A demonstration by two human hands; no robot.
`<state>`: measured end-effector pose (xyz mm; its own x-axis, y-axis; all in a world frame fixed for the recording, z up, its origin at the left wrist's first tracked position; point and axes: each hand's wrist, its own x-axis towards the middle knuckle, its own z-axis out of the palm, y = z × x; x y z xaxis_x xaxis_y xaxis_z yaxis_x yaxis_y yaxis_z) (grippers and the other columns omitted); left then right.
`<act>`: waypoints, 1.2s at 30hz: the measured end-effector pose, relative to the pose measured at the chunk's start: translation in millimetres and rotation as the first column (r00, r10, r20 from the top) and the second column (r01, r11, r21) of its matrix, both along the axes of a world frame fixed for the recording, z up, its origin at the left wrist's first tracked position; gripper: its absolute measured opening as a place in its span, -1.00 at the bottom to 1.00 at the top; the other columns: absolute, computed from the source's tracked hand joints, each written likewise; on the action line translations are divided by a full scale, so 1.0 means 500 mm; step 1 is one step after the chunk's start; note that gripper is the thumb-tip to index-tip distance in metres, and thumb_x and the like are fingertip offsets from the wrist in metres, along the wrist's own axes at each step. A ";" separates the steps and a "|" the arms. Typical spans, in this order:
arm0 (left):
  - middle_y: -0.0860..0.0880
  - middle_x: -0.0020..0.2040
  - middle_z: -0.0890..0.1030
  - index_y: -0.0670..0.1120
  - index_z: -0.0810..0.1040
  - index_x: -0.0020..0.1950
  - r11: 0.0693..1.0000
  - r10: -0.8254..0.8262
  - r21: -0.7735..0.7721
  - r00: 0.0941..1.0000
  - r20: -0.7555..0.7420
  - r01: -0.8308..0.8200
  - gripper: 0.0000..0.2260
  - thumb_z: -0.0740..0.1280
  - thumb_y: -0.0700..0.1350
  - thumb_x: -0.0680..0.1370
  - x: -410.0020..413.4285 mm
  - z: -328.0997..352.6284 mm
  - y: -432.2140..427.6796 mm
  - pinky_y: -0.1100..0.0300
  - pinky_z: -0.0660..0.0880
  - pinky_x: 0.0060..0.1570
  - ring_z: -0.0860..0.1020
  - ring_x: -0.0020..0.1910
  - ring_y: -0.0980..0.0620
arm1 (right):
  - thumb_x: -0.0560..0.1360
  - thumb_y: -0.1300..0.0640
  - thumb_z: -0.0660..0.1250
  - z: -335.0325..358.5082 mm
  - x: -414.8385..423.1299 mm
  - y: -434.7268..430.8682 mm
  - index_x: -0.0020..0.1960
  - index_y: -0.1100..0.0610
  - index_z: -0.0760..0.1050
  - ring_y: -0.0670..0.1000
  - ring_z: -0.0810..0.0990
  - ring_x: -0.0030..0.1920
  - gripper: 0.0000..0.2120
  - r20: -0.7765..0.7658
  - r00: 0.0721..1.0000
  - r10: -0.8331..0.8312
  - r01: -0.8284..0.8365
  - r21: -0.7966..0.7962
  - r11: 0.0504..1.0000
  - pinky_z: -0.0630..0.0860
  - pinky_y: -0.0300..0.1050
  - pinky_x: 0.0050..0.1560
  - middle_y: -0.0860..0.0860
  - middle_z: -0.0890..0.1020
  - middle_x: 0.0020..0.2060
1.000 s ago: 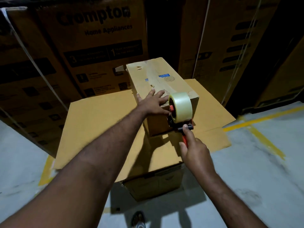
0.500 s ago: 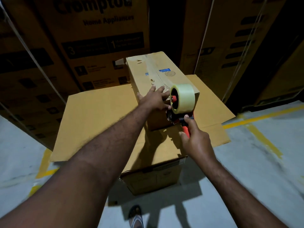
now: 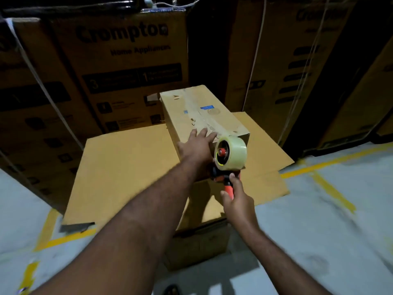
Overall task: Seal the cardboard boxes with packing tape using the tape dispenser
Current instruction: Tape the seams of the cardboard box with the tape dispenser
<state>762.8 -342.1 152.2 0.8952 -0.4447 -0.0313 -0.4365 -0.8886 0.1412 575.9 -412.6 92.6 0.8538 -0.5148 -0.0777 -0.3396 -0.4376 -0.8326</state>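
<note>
Cartons [image 3: 127, 60] (printed) behind box [image 3: 221, 122]

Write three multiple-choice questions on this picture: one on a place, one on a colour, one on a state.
1. Where does the small box stand? A. on the floor B. on a larger carton C. on a shelf
2. What colour is the handle of the tape dispenser? A. blue B. orange-red C. green
3. How is the left hand? A. flat on the small box B. gripping the handle C. hanging idle
Answers: 1 B, cardboard spreads beneath it; 2 B, orange-red shows in the right hand's grip; 3 A, straight fingers lie on its top.
</note>
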 end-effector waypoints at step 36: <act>-0.09 0.45 0.38 -0.05 0.37 0.40 0.991 -0.126 0.099 0.887 0.445 0.091 -0.30 0.16 0.47 0.52 0.025 -0.045 -0.025 -0.26 0.27 0.36 0.38 0.41 -0.09 | 0.58 0.02 0.37 0.094 -0.102 -0.082 0.49 -0.29 0.27 0.05 0.68 -0.34 -0.44 0.279 0.931 -0.233 0.149 0.293 0.945 0.64 0.01 -0.38 0.09 0.65 -0.06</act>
